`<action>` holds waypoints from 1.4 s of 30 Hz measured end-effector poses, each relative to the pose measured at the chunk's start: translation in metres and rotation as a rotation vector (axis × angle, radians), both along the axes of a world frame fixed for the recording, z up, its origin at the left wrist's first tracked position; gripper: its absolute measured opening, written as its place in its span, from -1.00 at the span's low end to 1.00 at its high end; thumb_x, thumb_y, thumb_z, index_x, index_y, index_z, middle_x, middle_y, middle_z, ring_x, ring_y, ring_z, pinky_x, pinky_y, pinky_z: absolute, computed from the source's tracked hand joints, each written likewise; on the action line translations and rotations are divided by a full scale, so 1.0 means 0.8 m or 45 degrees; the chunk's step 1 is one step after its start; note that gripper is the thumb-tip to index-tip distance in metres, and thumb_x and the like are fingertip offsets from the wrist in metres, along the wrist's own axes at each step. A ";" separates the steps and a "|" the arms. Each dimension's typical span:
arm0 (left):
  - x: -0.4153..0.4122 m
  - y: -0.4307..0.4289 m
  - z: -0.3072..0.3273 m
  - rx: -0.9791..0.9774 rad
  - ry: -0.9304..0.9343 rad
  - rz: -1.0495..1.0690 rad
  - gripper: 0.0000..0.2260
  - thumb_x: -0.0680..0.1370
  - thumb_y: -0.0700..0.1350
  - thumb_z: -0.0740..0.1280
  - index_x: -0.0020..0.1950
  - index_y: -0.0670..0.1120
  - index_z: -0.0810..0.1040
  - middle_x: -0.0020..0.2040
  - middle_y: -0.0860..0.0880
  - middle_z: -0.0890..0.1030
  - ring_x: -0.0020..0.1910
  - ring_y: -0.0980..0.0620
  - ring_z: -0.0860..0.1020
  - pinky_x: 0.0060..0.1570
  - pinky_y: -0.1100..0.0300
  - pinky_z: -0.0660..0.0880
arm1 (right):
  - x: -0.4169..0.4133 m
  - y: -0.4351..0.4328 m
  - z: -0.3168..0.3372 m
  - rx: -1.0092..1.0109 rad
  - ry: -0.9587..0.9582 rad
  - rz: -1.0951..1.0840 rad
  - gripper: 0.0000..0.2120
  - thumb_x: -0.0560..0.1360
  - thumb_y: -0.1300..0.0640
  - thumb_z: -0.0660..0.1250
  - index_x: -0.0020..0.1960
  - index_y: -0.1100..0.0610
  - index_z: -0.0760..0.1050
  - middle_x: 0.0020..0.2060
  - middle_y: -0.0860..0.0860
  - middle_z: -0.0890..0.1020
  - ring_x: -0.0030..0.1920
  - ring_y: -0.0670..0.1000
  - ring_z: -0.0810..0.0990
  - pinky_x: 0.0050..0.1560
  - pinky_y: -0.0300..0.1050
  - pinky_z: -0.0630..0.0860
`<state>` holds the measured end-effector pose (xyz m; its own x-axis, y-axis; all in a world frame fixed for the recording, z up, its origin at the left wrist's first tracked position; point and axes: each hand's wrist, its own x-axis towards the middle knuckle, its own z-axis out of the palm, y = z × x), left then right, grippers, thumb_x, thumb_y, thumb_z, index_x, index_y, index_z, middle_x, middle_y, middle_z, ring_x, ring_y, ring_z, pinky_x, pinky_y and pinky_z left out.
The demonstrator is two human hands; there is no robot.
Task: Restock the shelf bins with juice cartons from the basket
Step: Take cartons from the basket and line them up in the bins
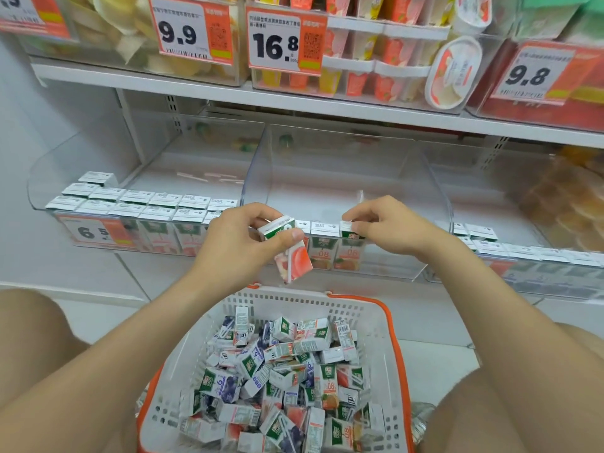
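My left hand (pixel 243 238) grips a small pink peach juice carton (pixel 289 248), tilted, in the air above the basket's far rim. My right hand (pixel 380 223) pinches the top of an orange juice carton (pixel 350 248) standing at the front of the middle clear shelf bin (pixel 327 165). Two more orange cartons stand beside it to the left. The left bin (pixel 98 165) holds rows of upright pink cartons (pixel 143 207). Below, a white basket with orange trim (pixel 366 308) is full of several mixed loose cartons (pixel 284 371).
The right bin (pixel 523 256) has a row of cartons along its front. Price tags and bins of jelly cups (pixel 353 60) fill the shelf above. My knees flank the basket on the white tiled floor (pixel 98 308).
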<state>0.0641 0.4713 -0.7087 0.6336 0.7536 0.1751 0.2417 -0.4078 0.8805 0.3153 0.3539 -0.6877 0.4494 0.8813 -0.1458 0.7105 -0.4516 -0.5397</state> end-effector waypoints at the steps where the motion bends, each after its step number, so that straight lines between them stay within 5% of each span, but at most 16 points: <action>1: -0.001 0.000 0.001 0.003 -0.003 0.024 -0.76 0.46 0.20 0.56 -0.04 0.08 0.69 -0.17 0.06 0.71 -0.31 0.01 0.65 -0.19 0.00 0.61 | -0.003 -0.001 -0.001 -0.005 -0.092 0.014 -0.75 0.67 0.12 0.30 0.26 0.15 0.66 0.10 0.10 0.73 0.16 0.14 0.66 0.30 0.08 0.55; 5: -0.008 0.002 0.007 -0.044 -0.028 0.101 -0.71 0.44 0.26 0.56 -0.05 0.07 0.68 -0.17 0.06 0.69 -0.36 0.14 0.59 -0.24 0.16 0.51 | -0.049 -0.007 0.000 0.400 -0.545 0.044 -0.71 0.65 0.10 0.27 0.31 0.13 0.61 0.21 0.10 0.66 0.24 0.12 0.59 0.30 0.05 0.50; 9: -0.016 0.005 0.012 -0.239 -0.139 0.197 -0.58 0.38 0.35 0.56 -0.04 0.04 0.65 -0.16 -0.02 0.72 -0.22 -0.05 0.70 -0.10 -0.14 0.65 | -0.141 -0.010 0.007 0.799 -0.139 0.273 -0.51 0.46 -0.11 0.54 0.33 -0.03 0.51 0.05 -0.13 0.59 0.06 -0.09 0.58 0.03 -0.17 0.54; 11: -0.022 0.003 0.019 -0.389 -0.211 0.193 -0.58 0.43 0.24 0.58 -0.01 -0.09 0.67 -0.16 -0.16 0.72 -0.27 -0.06 0.68 -0.10 -0.13 0.64 | -0.169 -0.002 0.002 0.772 -0.166 0.267 -0.32 0.34 -0.20 0.62 0.35 -0.07 0.45 0.05 -0.17 0.55 0.03 -0.12 0.55 0.00 -0.20 0.52; 14: -0.035 0.007 0.032 -0.565 -0.259 0.134 -0.64 0.56 0.14 0.48 0.01 -0.18 0.68 -0.20 -0.24 0.71 -0.30 -0.07 0.66 -0.10 -0.07 0.63 | -0.178 0.014 -0.006 0.849 -0.174 0.154 -0.38 0.35 -0.07 0.63 0.32 -0.04 0.46 0.01 -0.13 0.59 -0.02 -0.10 0.58 -0.02 -0.09 0.57; 17: -0.052 0.026 0.046 -0.756 -0.370 0.013 -0.66 0.67 0.10 0.31 0.13 -0.15 0.70 0.01 -0.21 0.70 -0.19 -0.12 0.69 -0.06 -0.02 0.61 | -0.178 0.026 -0.003 0.845 0.359 0.028 -0.62 0.50 0.05 0.55 0.26 -0.03 0.53 -0.01 -0.07 0.73 -0.02 -0.07 0.71 0.02 0.01 0.66; 20: -0.069 0.041 0.045 -0.604 -0.265 -0.137 -0.71 0.63 0.03 0.41 0.29 -0.07 0.67 0.17 -0.09 0.73 0.04 -0.10 0.70 0.10 -0.07 0.60 | -0.182 0.036 0.003 0.782 0.934 -0.034 -0.83 0.69 0.11 0.31 0.24 0.12 0.57 -0.06 0.10 0.77 -0.08 0.07 0.75 0.07 0.24 0.68; 22: -0.077 0.045 0.042 -0.522 -0.216 -0.132 -0.75 0.65 -0.05 0.41 0.32 -0.02 0.64 0.14 -0.07 0.74 0.12 -0.11 0.71 0.19 -0.14 0.58 | -0.185 0.043 0.005 0.766 1.035 -0.004 -0.79 0.73 0.14 0.22 0.25 0.20 0.57 -0.05 0.14 0.76 -0.10 0.05 0.73 0.00 0.10 0.69; 24: -0.083 0.048 0.041 -0.566 -0.271 -0.109 -0.76 0.66 -0.13 0.38 0.34 -0.06 0.61 0.12 -0.10 0.75 0.12 -0.14 0.71 0.20 -0.16 0.60 | -0.189 0.050 0.006 0.762 0.936 0.064 -0.79 0.73 0.17 0.21 0.25 0.17 0.58 -0.04 0.09 0.76 -0.09 0.01 0.72 -0.03 -0.09 0.65; 27: -0.093 0.057 0.044 -0.576 -0.341 -0.071 -0.76 0.66 -0.19 0.38 0.33 -0.12 0.59 0.11 -0.12 0.75 0.13 -0.19 0.71 0.16 -0.14 0.64 | -0.190 0.065 0.005 0.763 0.724 0.141 -0.79 0.67 0.13 0.30 0.26 0.03 0.63 0.08 0.00 0.75 0.10 0.08 0.70 0.15 0.06 0.65; 31: -0.112 0.077 0.046 -0.314 -0.234 -0.104 -0.78 0.65 -0.21 0.39 0.28 -0.01 0.63 0.12 -0.03 0.73 0.12 -0.06 0.72 0.10 -0.01 0.66 | -0.202 0.090 0.016 0.812 0.557 0.143 -0.67 0.58 0.07 0.48 0.32 -0.06 0.56 0.03 -0.02 0.72 0.02 0.02 0.68 0.06 -0.02 0.65; 34: -0.126 0.098 0.054 -0.062 -0.170 -0.085 -0.80 0.67 -0.16 0.37 0.27 0.03 0.65 0.11 0.07 0.73 0.13 0.07 0.69 0.13 0.09 0.61 | -0.217 0.116 0.026 0.868 0.423 0.165 -0.77 0.56 0.07 0.50 0.20 -0.05 0.63 -0.05 -0.10 0.73 -0.05 -0.04 0.68 0.00 -0.02 0.66; 36: -0.138 0.117 0.053 0.222 0.017 0.048 -0.83 0.69 -0.08 0.32 0.24 0.02 0.66 0.09 0.12 0.72 0.12 0.14 0.66 0.15 0.14 0.56 | -0.229 0.140 0.031 0.914 0.376 0.130 -0.78 0.55 0.11 0.50 0.18 -0.02 0.62 -0.06 -0.12 0.73 -0.05 -0.08 0.70 0.00 -0.05 0.67; 38: -0.153 0.139 0.043 0.504 0.422 0.247 -0.76 0.70 -0.01 0.24 0.28 -0.03 0.62 0.21 0.04 0.65 0.24 0.00 0.57 0.22 0.03 0.49 | -0.243 0.167 0.036 0.949 0.319 0.117 -0.77 0.53 0.15 0.49 0.16 -0.01 0.59 -0.05 -0.15 0.71 -0.04 -0.13 0.70 0.00 -0.12 0.67; 42: -0.179 0.168 0.017 0.398 1.389 0.299 -0.46 0.67 0.10 0.17 0.60 -0.05 0.15 0.62 -0.15 0.15 0.57 -0.31 0.12 0.47 -0.20 0.22 | -0.264 0.236 0.032 0.899 0.082 0.218 -0.78 0.51 0.15 0.44 0.15 0.01 0.58 0.00 -0.18 0.69 0.03 -0.15 0.66 0.10 -0.07 0.64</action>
<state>-0.0794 0.6054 -0.6948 0.4131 0.8929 -0.1790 0.9093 -0.4154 0.0264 0.1045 0.5428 -0.6620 0.3065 0.8320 0.4624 0.6972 0.1345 -0.7041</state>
